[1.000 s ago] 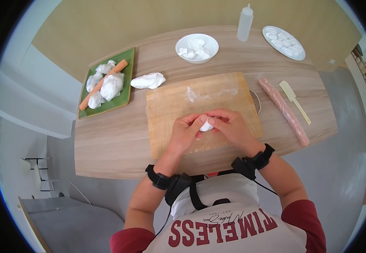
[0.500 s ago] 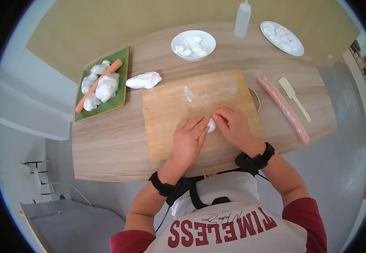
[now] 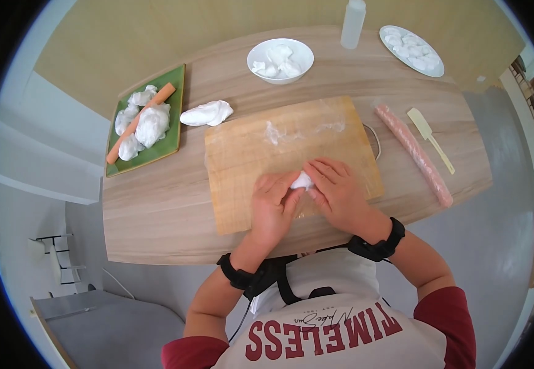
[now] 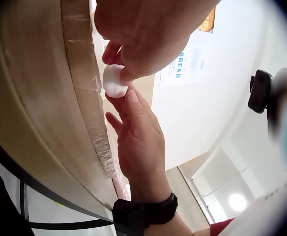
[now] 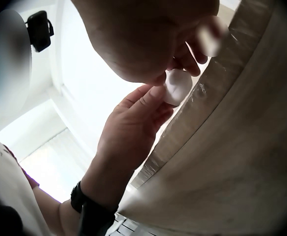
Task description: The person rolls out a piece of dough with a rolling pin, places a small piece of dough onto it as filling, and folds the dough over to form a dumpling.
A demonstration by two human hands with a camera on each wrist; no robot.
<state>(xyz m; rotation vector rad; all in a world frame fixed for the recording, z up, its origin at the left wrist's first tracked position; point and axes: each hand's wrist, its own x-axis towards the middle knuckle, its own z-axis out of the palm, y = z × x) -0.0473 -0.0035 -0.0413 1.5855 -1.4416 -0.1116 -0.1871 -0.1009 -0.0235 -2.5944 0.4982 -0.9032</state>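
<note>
A small lump of white dough (image 3: 302, 181) is held between both hands over the wooden board (image 3: 242, 154). My left hand (image 3: 271, 202) pinches it from the left with thumb and fingers. From the other side, the thumb and fingers of my right hand (image 3: 342, 195) close on the same lump. In the left wrist view the dough (image 4: 115, 81) looks smooth and rounded, with the right hand (image 4: 141, 140) just below it. The right wrist view shows the dough (image 5: 178, 87) by the left fingertips, partly covered by the fingers.
Left stands a green tray (image 3: 171, 138) with wrapped white lumps and an orange rod (image 3: 141, 123); a white lump (image 3: 207, 114) lies nearby. Behind are a white bowl (image 3: 307, 67), a squeeze bottle (image 3: 353, 26) and an oval plate (image 3: 432, 72). A pink wrapped roll (image 3: 413, 154) and cream spatula (image 3: 430, 138) lie right.
Both hands have shifted their hold on the dough, fingers and thumbs moving around it. The lump stays near the same spot over the board. The head view has moved slightly.
</note>
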